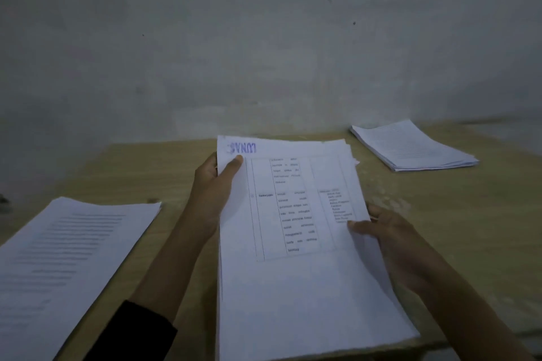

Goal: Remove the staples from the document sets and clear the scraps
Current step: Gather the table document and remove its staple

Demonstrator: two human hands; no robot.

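Left hand (215, 182) and right hand (390, 231) each pinch an edge of the document set (293, 287); sheets between them might slide loose.

A dim, plain office or study corner: a wooden desk (440, 214) against a bare grey wall (264, 38), carrying stacks of printed documents (413, 146).

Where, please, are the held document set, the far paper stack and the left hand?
held document set (293, 287), head view, blank lower half of top sheet.
far paper stack (410, 146), head view, top sheet's middle.
left hand (212, 184), head view, back of hand.
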